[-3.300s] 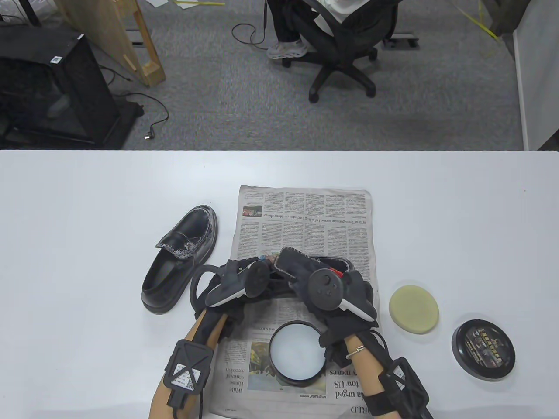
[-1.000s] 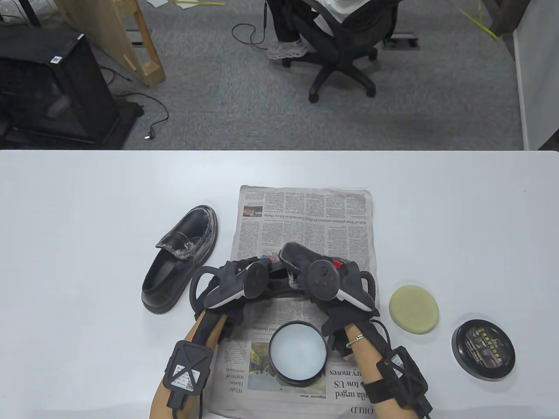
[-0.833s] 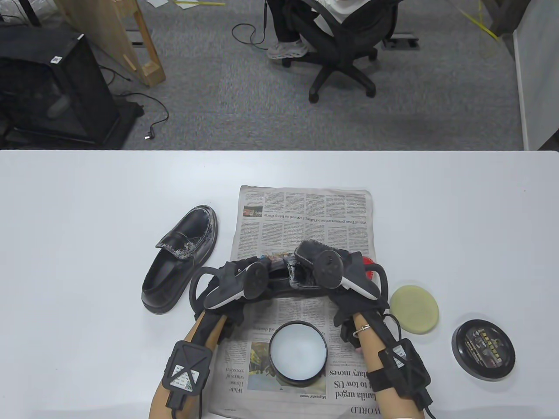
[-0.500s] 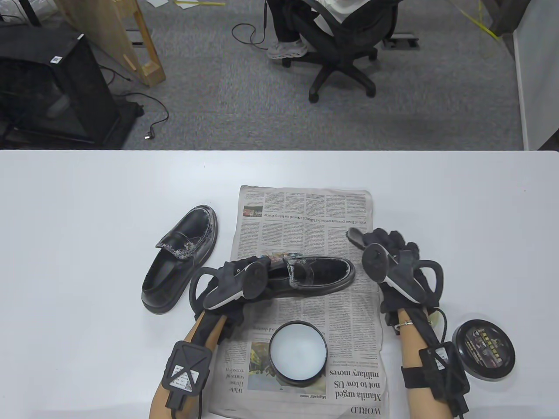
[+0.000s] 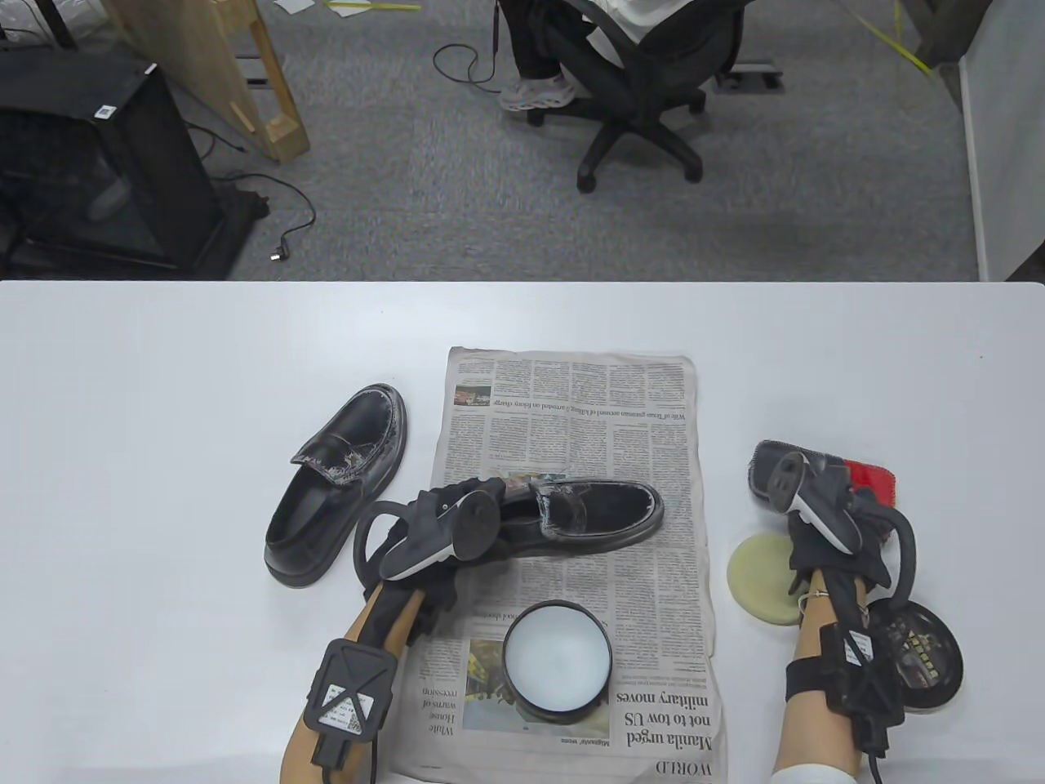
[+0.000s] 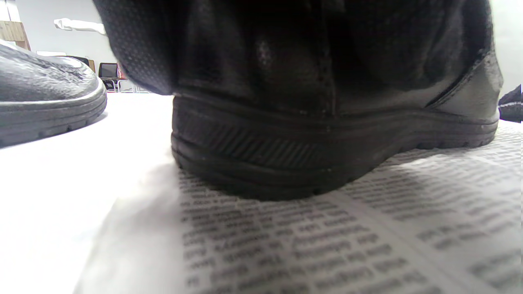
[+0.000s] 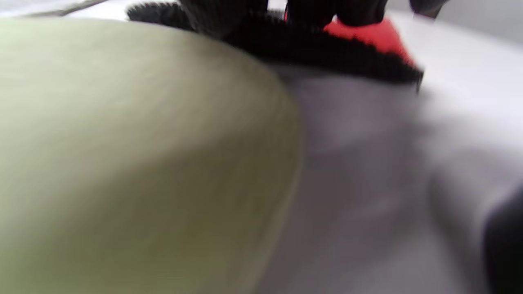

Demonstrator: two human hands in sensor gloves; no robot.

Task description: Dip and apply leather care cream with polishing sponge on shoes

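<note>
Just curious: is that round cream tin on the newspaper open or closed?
Open. The cream tin shows its pale contents, and its lid lies apart by the right hand.

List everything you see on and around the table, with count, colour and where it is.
Black leather loafers: two; one on the bare table left of the newspaper, one on the newspaper.
Newspaper sheet: one, grey print, table centre.
Open round tin of white cream: one, black rim, on the newspaper's near part.
Round yellow-green sponge: one, right of the newspaper.
Black round lid: one, near right, partly under the wrist.
Red-and-black cloth pad: one, under the right fingers.
Black office chair: one, on the grey carpet beyond the table.
Left hand: black glove, on the heel of the loafer on the newspaper.
Right hand: black glove, on the cloth pad.
</note>
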